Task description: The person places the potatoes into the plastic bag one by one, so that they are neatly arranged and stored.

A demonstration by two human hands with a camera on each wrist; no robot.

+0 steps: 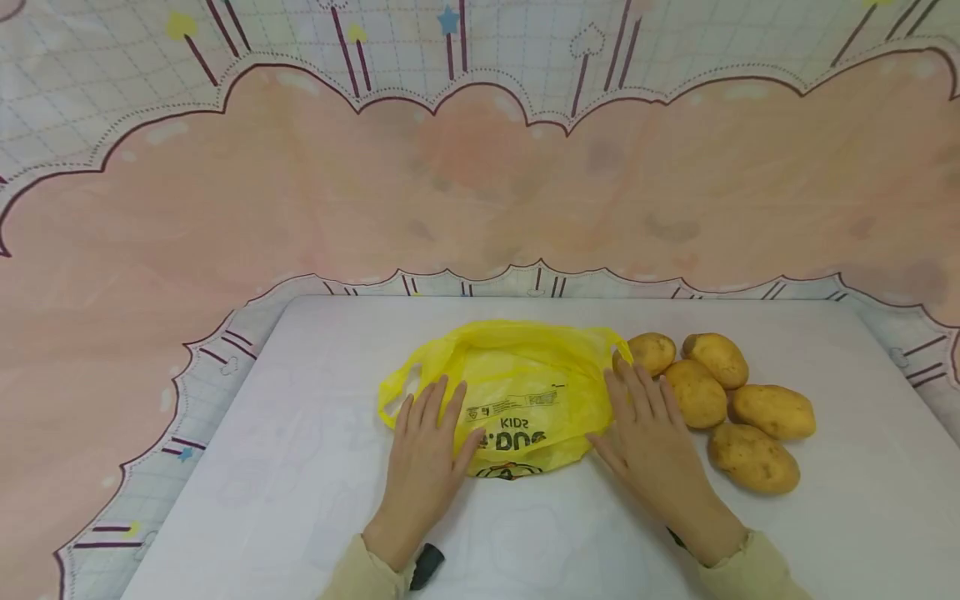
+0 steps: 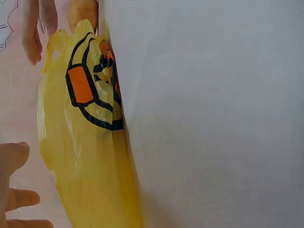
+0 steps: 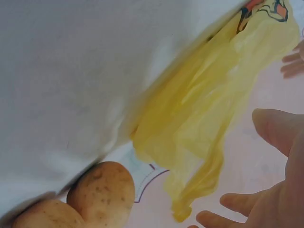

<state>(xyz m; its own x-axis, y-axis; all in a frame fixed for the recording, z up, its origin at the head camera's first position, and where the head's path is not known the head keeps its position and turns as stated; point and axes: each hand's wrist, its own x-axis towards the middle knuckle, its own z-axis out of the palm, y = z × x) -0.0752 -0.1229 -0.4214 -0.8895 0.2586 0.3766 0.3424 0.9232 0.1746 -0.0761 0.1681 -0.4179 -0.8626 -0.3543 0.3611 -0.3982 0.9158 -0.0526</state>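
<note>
A yellow plastic carrier bag point(image 1: 525, 367) with dark printing lies on the white table, its mouth partly spread and a handle loop at each side. My left hand point(image 1: 426, 458) is by the bag's left handle, fingers extended over its near left side. On the other side, my right hand point(image 1: 656, 450) has straight fingers at the bag's right edge. Both hands hold nothing. The left wrist view gives the bag's front point(image 2: 71, 128), with an orange and black print. In the right wrist view, a handle loop point(image 3: 204, 178) sticks out near the fingers of my right hand point(image 3: 275, 190).
Several potatoes point(image 1: 697, 396) sit in a loose group right of the bag, one partly behind its right handle. The white table point(image 1: 300, 375) ends at the back against a patterned pink cloth point(image 1: 450, 200). A dark object point(image 1: 427, 567) shows beside my left sleeve.
</note>
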